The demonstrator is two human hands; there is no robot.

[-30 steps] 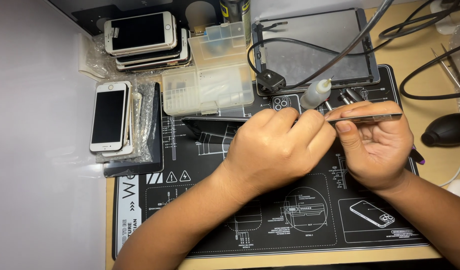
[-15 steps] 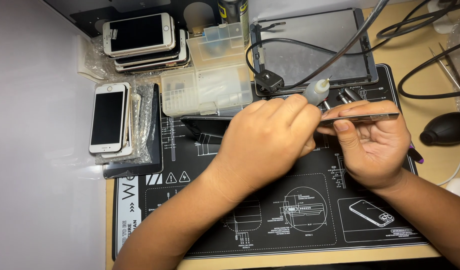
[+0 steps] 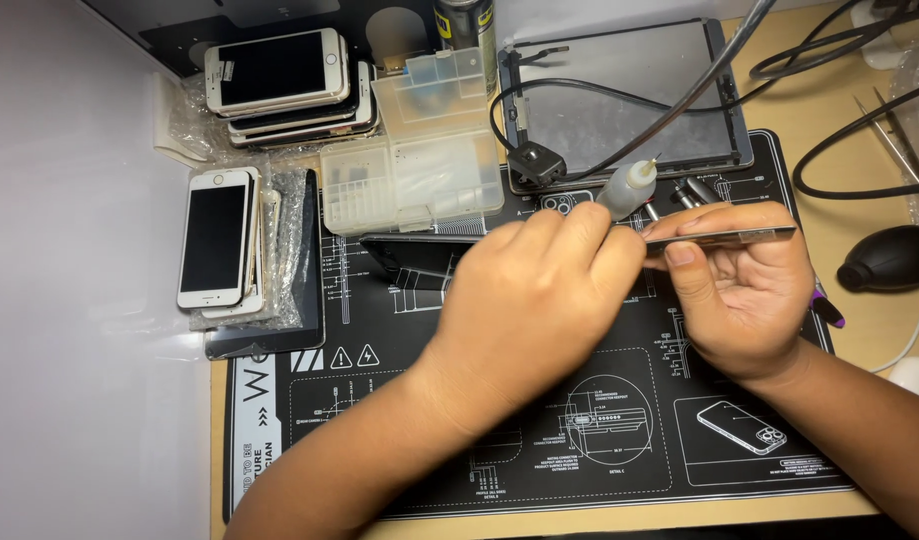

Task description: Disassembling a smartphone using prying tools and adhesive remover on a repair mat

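Head view shows the left hand [image 3: 535,300] with fingers curled tight around a small white squeeze bottle [image 3: 625,188], its nozzle pointing toward the desk's far edge. Compared with a second ago, this hand has shifted slightly toward the far edge, and the bottle with it. Just beside it, the right hand [image 3: 745,290] has kept its place, fingers pinching flat metal tweezers [image 3: 725,237] held level. Both hover over a dark phone [image 3: 420,255] lying on the black work mat [image 3: 620,440]. A clear parts box [image 3: 420,175] sits beyond, white phones [image 3: 217,240] toward the desk's left edge.
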